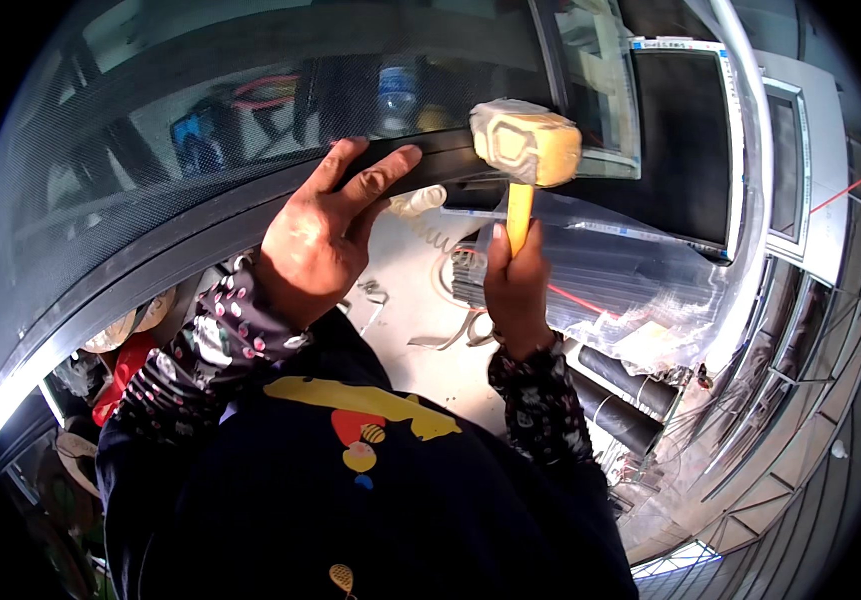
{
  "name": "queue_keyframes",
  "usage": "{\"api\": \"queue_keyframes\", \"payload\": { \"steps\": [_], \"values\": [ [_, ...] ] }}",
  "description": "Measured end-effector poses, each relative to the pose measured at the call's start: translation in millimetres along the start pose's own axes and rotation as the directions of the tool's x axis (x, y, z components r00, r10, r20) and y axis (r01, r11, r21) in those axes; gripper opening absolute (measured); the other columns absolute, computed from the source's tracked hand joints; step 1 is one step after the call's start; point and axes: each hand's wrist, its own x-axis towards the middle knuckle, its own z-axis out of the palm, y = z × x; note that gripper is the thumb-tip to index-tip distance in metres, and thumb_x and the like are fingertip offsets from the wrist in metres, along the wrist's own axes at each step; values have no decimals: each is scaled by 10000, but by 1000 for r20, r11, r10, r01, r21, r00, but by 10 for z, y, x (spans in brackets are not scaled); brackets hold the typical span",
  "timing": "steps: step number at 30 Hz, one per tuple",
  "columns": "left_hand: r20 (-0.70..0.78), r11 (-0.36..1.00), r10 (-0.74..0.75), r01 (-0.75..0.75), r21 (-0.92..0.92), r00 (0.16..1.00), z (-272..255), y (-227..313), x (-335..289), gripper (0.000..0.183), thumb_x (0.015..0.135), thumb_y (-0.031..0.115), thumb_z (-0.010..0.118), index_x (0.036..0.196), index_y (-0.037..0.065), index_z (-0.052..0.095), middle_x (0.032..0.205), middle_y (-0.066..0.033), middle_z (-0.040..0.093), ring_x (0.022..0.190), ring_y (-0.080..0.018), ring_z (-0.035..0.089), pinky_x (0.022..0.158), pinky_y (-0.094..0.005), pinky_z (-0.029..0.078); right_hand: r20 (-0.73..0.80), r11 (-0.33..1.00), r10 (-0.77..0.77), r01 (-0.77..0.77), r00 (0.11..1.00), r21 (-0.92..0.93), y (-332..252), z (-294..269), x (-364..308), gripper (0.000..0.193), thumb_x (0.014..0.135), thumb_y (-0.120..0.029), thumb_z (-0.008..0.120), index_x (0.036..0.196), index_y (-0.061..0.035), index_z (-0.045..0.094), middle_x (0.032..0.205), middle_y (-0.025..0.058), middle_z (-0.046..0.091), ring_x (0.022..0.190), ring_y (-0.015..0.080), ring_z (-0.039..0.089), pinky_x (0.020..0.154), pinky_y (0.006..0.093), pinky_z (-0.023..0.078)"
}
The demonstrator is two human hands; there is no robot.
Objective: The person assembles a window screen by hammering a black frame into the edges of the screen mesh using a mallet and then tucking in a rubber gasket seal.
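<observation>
A mallet (527,145) with a worn yellow head and yellow handle is upright in my right hand (518,285), whose fingers wrap round the handle. The mallet head overlaps the dark edge of a framed mesh screen (251,120); whether it touches the frame I cannot tell. My left hand (321,235) lies over the near black frame bar (221,212), fingers stretched and apart, with fingertips on the bar. The thumb side is partly hidden under the hand. Through the mesh a clear bottle with a blue label (397,98) shows.
Plastic-wrapped dark profiles (641,270) lie to the right. Beyond them stand white-edged framed panels (731,150). A pale coiled hose (421,203) hangs below the screen's edge. Dark rolls (616,410) lie on the floor at lower right. A red bundle (126,375) shows at left.
</observation>
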Motion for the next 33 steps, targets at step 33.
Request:
{"api": "queue_keyframes", "payload": {
  "steps": [33],
  "values": [
    [-419, 773, -276, 458, 438, 865, -3321, -717, -3006, 860, 597, 395, 860, 1348, 176, 502, 1311, -11, 557, 1334, -338, 348, 1131, -523, 225, 32, 634, -762, 756, 646, -162, -2345, 932, 1031, 332, 895, -266, 627, 1109, -32, 530, 989, 176, 623, 917, 386, 588, 763, 433, 444]
  ]
}}
